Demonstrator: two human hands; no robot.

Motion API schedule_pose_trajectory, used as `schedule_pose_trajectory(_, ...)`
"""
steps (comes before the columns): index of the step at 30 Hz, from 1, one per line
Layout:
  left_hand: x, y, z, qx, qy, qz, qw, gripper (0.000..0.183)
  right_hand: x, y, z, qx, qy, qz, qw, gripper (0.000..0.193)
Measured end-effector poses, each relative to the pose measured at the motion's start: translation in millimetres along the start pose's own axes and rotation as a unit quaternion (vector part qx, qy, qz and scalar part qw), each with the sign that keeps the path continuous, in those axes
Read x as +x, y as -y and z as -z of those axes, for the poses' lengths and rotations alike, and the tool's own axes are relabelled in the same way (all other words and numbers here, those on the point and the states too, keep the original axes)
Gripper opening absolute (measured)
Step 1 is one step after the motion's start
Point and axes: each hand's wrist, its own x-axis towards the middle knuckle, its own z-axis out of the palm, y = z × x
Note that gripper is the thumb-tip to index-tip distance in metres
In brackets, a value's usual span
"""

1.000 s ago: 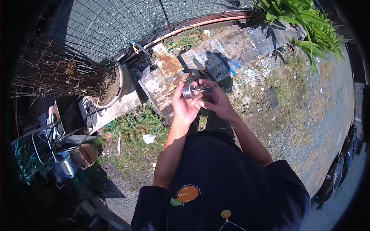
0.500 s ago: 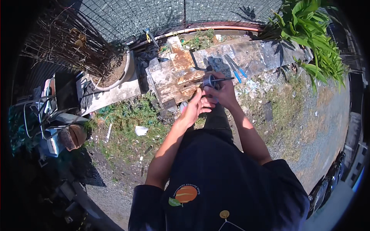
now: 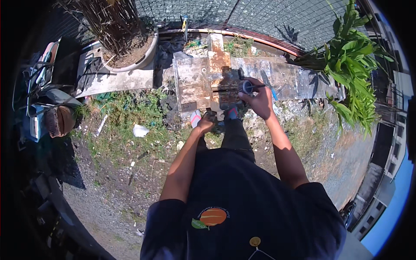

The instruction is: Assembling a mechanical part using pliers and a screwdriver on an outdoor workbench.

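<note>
My right hand (image 3: 261, 103) is closed round a short grey can-like cylinder (image 3: 245, 87), holding it above the boards. A thin dark rod (image 3: 259, 86) crosses beside its top, held in the same hand. My left hand (image 3: 206, 123) hangs lower, away from the cylinder and over my feet. Its fingers are in dark shadow, and I cannot make out whether anything is in them. Under and beyond my right hand lies a blue-handled tool (image 3: 274, 93) with long grey jaws. Left of the cylinder is a worn, rust-stained wooden board (image 3: 190, 82).
A large pot (image 3: 149, 54) of dry stems stands at the far left, and a leafy green plant (image 3: 355, 73) at the right. Wire fencing (image 3: 195, 13) runs along the back. A yellow-and-blue tool (image 3: 185, 28) leans there. White litter (image 3: 140, 130) lies on the grass.
My left hand has come away from the cylinder and dropped down and to the left. My right hand still holds the cylinder and has shifted slightly right. The view has turned a little.
</note>
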Motion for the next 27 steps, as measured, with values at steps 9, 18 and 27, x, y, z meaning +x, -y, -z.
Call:
schedule_pose_trajectory(9,44.3,102.7,-19.6,0.105,-0.071,-0.115,0.985,0.041,1.5,27.2,-5.0,-0.010,0.034,-0.086,0.996,0.050)
schedule_pose_trajectory(18,27.9,41.7,21.4,0.324,0.033,-0.096,0.940,0.029,23.5,52.5,4.2,-0.061,0.148,0.084,0.984,0.052)
schedule_pose_trajectory(27,-35.3,14.1,57.7,0.503,-0.101,-0.149,0.845,0.022,22.0,46.5,3.8,-0.080,0.142,0.065,0.984,0.062)
